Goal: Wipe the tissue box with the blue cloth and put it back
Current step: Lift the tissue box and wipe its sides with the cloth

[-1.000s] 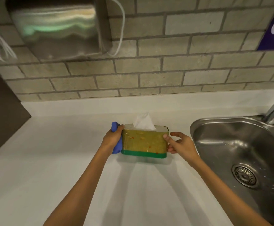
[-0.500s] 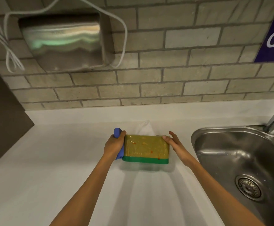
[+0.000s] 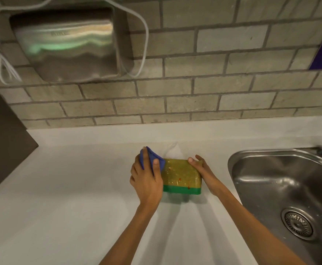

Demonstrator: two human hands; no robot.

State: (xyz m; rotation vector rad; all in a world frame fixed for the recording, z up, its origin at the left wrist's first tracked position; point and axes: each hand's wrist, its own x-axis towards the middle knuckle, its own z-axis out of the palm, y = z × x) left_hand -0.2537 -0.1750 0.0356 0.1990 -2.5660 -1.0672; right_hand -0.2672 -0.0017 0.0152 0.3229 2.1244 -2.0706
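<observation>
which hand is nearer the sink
Right. The right hand grips the tissue box's end on the side facing the sink. The left hand, holding the blue cloth, is at the box's far end.

Left hand (image 3: 146, 180) grips blue cloth (image 3: 152, 159), pressed against upper left corner of tissue box (image 3: 181, 176). Right hand (image 3: 204, 171) holds box's right end, thumb on top edge. Box face yellow with red specks, green band below. White tissue (image 3: 172, 152) shows just beyond left hand. Steel sink (image 3: 252, 169) lies right of right hand on white counter (image 3: 70, 188).
</observation>
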